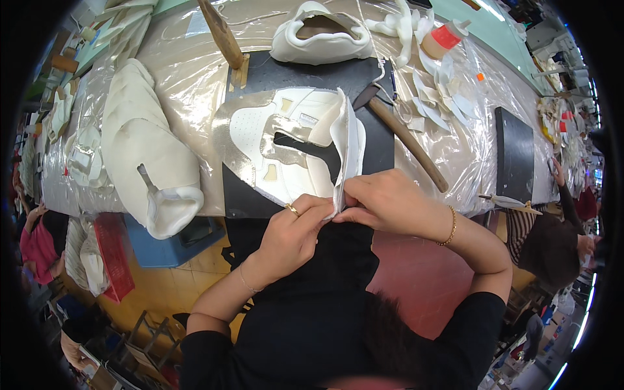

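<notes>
At the table edge, left hand (292, 229) and right hand (383, 198) pinch a white shoe upper (305, 146)

From my remote view, a wooden-handled hammer (406, 140) lies slanted on the plastic-covered workbench (195, 71). At the far edge I see a finished white shoe upper (322, 40) and a squeeze bottle with a red band (444, 38) lying on its side. A stack of white cut pieces (146, 146) sits at the left. A dark rectangular slab (515, 156) rests at the right, near loose white scraps (442, 91).
</notes>
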`<state>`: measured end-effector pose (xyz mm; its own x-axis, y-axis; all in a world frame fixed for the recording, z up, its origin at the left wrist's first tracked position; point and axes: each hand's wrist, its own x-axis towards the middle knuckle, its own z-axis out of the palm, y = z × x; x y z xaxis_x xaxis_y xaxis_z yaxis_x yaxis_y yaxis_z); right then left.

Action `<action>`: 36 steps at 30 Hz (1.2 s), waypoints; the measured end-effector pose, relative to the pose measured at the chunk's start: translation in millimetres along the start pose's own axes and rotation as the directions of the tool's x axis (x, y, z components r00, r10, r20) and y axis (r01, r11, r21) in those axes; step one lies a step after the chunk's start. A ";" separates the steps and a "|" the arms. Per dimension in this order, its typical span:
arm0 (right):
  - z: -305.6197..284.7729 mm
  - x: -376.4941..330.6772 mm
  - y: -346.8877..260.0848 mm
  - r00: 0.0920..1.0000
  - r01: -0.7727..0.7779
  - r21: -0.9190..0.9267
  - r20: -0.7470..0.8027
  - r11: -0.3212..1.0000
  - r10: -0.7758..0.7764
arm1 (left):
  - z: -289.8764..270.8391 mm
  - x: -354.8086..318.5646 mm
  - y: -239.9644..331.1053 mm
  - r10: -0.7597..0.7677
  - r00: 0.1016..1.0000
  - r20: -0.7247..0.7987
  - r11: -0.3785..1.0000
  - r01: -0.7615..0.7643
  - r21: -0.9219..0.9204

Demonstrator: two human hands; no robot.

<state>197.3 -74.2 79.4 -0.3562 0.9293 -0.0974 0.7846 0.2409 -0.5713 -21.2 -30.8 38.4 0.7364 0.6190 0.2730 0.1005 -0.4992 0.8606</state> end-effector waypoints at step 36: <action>-13.4 14.5 -26.2 0.958 0.070 0.027 0.277 0.997 -0.075 | -22.1 -1.7 -0.6 0.057 0.967 0.248 0.965 -0.117 0.235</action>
<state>178.4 -63.3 103.8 -0.5409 0.7944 -0.2763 0.7435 0.2979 -0.5987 -37.3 -18.2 46.9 0.8841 0.4194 0.2063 0.1679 -0.6969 0.6972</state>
